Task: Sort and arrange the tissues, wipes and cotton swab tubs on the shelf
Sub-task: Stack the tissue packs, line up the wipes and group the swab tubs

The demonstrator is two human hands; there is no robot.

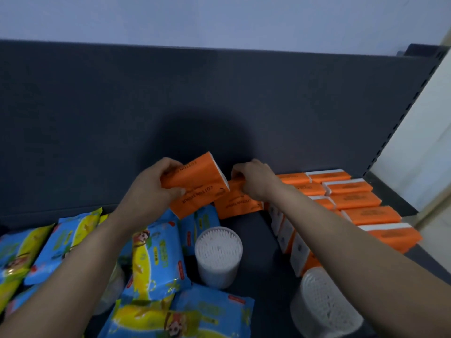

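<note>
Wipes: I see blue-and-yellow plastic wipe packs (156, 254) heaped at seven o'clock on the dark shelf (263, 276).
Left hand (148, 189): grasping a raised orange tissue pack (195, 184).
Right hand (256, 179): fingers clenched on a second orange tissue pack (238, 203) lying at the shelf's back.
Swabs: round white cotton swab tub (218, 256) at six o'clock.

A pale blue wall (219, 18) rises above the dark back panel (170, 93); a cream wall (424, 132) stands at right.

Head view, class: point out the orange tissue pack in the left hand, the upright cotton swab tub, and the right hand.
orange tissue pack (199, 184), head view, printed face.
cotton swab tub (218, 250), head view, top.
right hand (256, 179), head view, back.
</note>
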